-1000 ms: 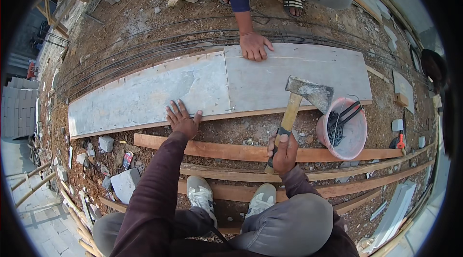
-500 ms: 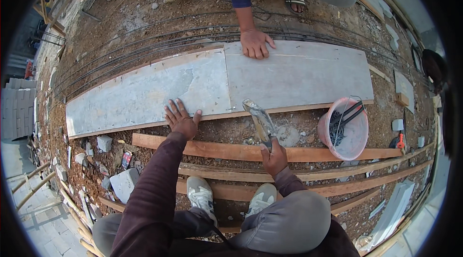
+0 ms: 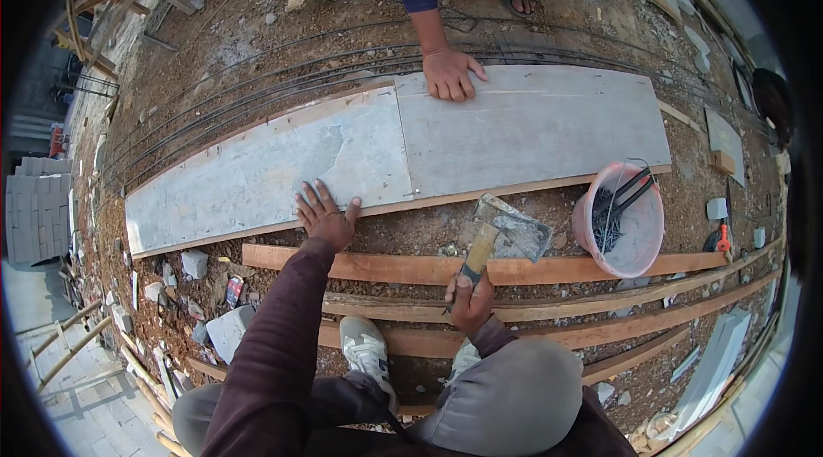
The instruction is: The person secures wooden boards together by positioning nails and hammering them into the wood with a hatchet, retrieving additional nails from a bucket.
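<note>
My left hand [image 3: 327, 216] lies flat with spread fingers on the near edge of a long panel made of two grey-white boards [image 3: 343, 144]. In my right hand [image 3: 471, 299] is a hatchet [image 3: 518, 232], gripped by its wooden handle. Its broad, dusty blade points right, just short of the panel's near edge. Across from me, another person's hand [image 3: 450, 74] presses on the panel's far side, close to the joint between the boards. Nail heads dot the surface.
A pink bucket [image 3: 617, 255] holding nails and a black-handled tool stands at the right. Several wooden battens [image 3: 411, 268] lie between me and the panel. Thin steel bars [image 3: 231, 84] run along behind it. Stone chunks [image 3: 230, 333] litter the ground at left.
The hatchet has turned in my right hand, so its broad blade now faces right. That hand has come slightly toward me. My left hand and the other person's hand stay on the panel.
</note>
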Demonstrator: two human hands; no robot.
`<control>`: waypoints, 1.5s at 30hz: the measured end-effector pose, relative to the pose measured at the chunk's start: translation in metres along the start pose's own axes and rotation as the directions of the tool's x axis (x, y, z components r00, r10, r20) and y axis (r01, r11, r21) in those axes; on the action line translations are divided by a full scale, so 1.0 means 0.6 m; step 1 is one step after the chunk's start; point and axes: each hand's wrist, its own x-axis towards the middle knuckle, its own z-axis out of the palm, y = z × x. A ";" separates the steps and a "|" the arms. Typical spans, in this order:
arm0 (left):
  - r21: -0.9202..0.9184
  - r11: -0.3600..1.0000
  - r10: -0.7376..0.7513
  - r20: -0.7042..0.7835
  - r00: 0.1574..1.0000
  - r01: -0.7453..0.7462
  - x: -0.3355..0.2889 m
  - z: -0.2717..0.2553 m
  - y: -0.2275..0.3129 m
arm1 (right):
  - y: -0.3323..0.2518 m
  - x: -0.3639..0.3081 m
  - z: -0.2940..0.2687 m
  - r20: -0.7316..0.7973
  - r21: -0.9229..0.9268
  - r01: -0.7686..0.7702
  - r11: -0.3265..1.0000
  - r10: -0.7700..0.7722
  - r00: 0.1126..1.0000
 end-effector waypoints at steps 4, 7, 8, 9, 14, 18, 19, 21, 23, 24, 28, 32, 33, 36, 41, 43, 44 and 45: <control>-0.020 0.999 0.030 0.017 0.999 -0.029 -0.001 0.000 0.008 | 0.026 0.060 0.063 0.147 -0.405 -0.077 0.911 0.149 0.978; 0.037 0.997 -0.075 0.098 0.992 0.071 -0.001 0.004 -0.001 | -0.019 0.053 0.065 0.248 -0.275 -0.112 0.955 0.183 0.951; 0.019 0.999 -0.045 0.065 0.997 0.044 0.000 0.003 0.000 | -0.034 0.063 0.036 0.200 -0.319 0.005 0.948 0.062 0.978; -0.002 1.000 -0.009 0.040 0.999 0.009 -0.002 0.003 0.002 | -0.049 0.062 0.011 0.150 -0.374 0.111 0.921 -0.058 0.987; 0.026 1.000 -0.015 0.008 1.000 0.014 0.001 0.000 -0.013 | -0.068 0.044 -0.013 -0.092 0.189 -0.017 0.982 0.035 0.995; 0.022 0.999 -0.029 0.080 0.996 0.028 0.012 -0.003 0.005 | -0.016 0.027 0.031 -0.246 0.401 -0.036 0.915 0.146 0.958; 0.030 0.999 -0.040 0.086 0.995 0.038 0.012 -0.005 0.005 | -0.014 0.015 0.047 -0.230 0.394 -0.021 0.919 0.121 0.966; 0.044 0.998 -0.037 0.108 0.993 0.033 0.004 -0.003 0.007 | 0.001 0.004 0.084 -0.273 0.433 -0.025 0.901 0.158 0.949; 0.055 0.998 -0.045 0.117 0.992 0.038 0.010 -0.001 0.009 | 0.043 0.016 0.100 0.061 0.035 -0.331 0.943 0.328 0.943; 0.076 0.995 -0.078 0.121 0.990 0.070 0.014 -0.004 -0.005 | 0.042 0.022 0.111 0.067 0.104 -0.351 0.931 0.346 0.936; 0.051 0.998 -0.047 0.113 0.993 0.041 0.006 0.000 -0.005 | -0.003 0.004 0.065 -0.052 0.048 -0.126 0.991 0.129 0.990; 0.048 0.999 -0.016 0.105 0.994 0.011 0.005 -0.001 0.005 | 0.020 -0.010 0.052 -0.112 -0.249 0.002 0.968 -0.031 0.993; 0.037 0.999 -0.016 0.099 0.995 0.012 0.007 0.001 0.004 | 0.014 0.003 0.058 -0.107 -0.257 0.011 0.966 -0.040 0.993; 0.054 0.997 -0.062 0.137 0.989 0.055 0.009 0.000 -0.009 | -0.013 0.036 0.081 0.217 -0.515 -0.151 0.844 0.299 0.929; -0.027 0.998 -0.048 0.090 0.995 0.051 0.003 -0.006 -0.001 | -0.106 0.054 -0.002 0.147 -0.467 0.097 0.879 -0.031 0.989; 0.007 1.000 -0.028 0.062 0.998 0.028 0.008 -0.006 -0.008 | -0.140 0.066 -0.026 0.067 -0.425 0.310 0.851 -0.312 0.948; -0.001 0.999 -0.034 0.060 0.998 0.034 0.006 -0.006 -0.013 | -0.133 0.059 -0.034 0.077 -0.427 0.316 0.847 -0.314 0.946; 0.002 1.000 -0.029 0.063 0.998 0.028 0.006 -0.003 -0.008 | -0.119 0.043 -0.048 0.070 -0.368 0.251 0.895 -0.242 0.968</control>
